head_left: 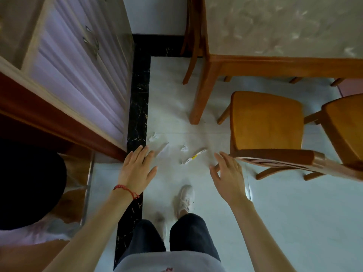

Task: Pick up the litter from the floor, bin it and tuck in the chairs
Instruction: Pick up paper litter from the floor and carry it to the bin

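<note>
Both my hands — left hand (135, 169) and right hand (228, 173) — hover empty, grip wide, above the floor (284, 213), where crumpled tissues (153, 136), a clear wrapper (162, 149) and a yellow-striped wrapper (194, 156) lie beside the pulled-out chair (267, 122).

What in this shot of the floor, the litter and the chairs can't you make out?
- Head view: printing on the yellow-and-white wrapper is too small and blurred to read.
- The second chair is cut off by the right edge.
- The bin at left: its inside is just dark, contents unseen.
- The clear plastic scrap sits partly behind the left hand, so its extent is unclear.
</note>
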`<state>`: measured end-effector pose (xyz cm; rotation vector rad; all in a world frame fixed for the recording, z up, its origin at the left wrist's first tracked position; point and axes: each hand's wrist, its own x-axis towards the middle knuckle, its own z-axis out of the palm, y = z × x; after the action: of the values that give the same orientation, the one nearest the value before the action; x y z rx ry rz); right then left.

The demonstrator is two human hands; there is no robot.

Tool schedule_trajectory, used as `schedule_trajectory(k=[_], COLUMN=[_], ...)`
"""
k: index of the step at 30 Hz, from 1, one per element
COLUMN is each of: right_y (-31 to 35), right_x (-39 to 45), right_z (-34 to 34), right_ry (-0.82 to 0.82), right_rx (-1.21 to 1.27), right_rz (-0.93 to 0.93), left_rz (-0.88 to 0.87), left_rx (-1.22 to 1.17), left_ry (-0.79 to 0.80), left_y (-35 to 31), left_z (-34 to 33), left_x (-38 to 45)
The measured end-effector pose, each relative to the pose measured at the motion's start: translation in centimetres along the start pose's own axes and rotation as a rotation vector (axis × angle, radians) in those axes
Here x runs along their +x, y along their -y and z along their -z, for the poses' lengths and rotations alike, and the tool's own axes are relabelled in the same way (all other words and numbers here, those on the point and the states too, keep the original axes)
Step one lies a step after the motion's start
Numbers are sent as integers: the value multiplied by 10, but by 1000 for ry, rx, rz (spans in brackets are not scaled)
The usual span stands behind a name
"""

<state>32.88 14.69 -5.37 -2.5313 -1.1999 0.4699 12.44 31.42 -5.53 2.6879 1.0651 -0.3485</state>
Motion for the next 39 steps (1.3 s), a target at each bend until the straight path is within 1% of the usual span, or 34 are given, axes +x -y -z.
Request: schedule_trajectory(k=[6, 11, 16, 24, 30, 34, 39], right_y=[-14, -21, -25, -39, -54, -75, -114], right_x=[56, 84, 105, 142, 169, 188, 213], right_z=[-14, -41, -76, -149, -208, -250, -310], right_ry=[37, 84, 102, 85, 88, 97, 147], right_rx=[14, 28, 47, 59, 42, 33, 4], right_rz=[-6, -1, -15, -78, -53, -22, -11], left_rz=[32, 38, 29, -48, -56, -30, 37], left_rx=[-32, -78, -114, -145, -169, -213, -299], left_ry=[-24, -45, -16, 57, 68, 51, 47], left_y=[-2, 6, 22, 47, 65, 72, 79], left_z=[-7, -20, -47, -121, -180, -223, -289], left_x=[51, 85, 119, 171, 210, 236, 265])
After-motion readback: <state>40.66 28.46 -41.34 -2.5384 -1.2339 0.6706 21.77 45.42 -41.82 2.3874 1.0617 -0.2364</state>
